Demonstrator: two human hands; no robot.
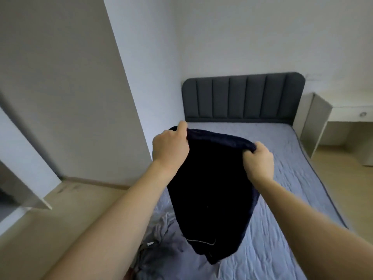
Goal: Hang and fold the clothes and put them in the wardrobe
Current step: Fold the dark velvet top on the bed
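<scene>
— What is held above the bed (282,178)?
— A dark navy garment (212,188), its top edge gripped by the curled left hand (170,147) and right hand (259,161).
— And the room?
— A padded grey headboard (243,97), white walls, and a wood floor (60,215) are seen.

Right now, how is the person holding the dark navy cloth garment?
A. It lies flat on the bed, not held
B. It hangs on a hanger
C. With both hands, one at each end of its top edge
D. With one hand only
C: the left hand and right hand each grip an end of the top edge of the dark navy garment, which hangs above the blue-grey bed.
</scene>
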